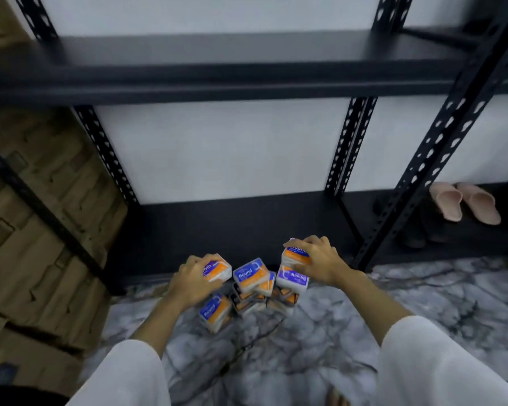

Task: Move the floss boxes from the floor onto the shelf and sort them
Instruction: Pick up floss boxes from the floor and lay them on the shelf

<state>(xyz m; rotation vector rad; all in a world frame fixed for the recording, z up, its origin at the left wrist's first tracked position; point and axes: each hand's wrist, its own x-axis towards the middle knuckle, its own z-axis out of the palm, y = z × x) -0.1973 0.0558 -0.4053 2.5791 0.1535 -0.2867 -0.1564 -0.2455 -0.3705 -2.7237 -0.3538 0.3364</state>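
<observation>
Several blue, orange and white floss boxes lie piled on the marble-patterned floor [320,341] in front of a black metal shelf unit. My left hand [192,281] grips one box [219,269] at the pile's left side. My right hand [317,260] grips another box [295,256] that sits on top of a box marked "Smooth" [291,278]. A box marked "Round" [251,273] stands between my hands, and another [214,312] lies nearer to me. The bottom shelf board [232,230] sits just behind the pile.
A higher shelf board [217,63] spans the top of the view. Perforated black uprights [346,148] separate the bays. Pink slippers [464,202] and dark shoes sit on the bottom shelf of the right bay. Cardboard boxes [33,200] are stacked at the left.
</observation>
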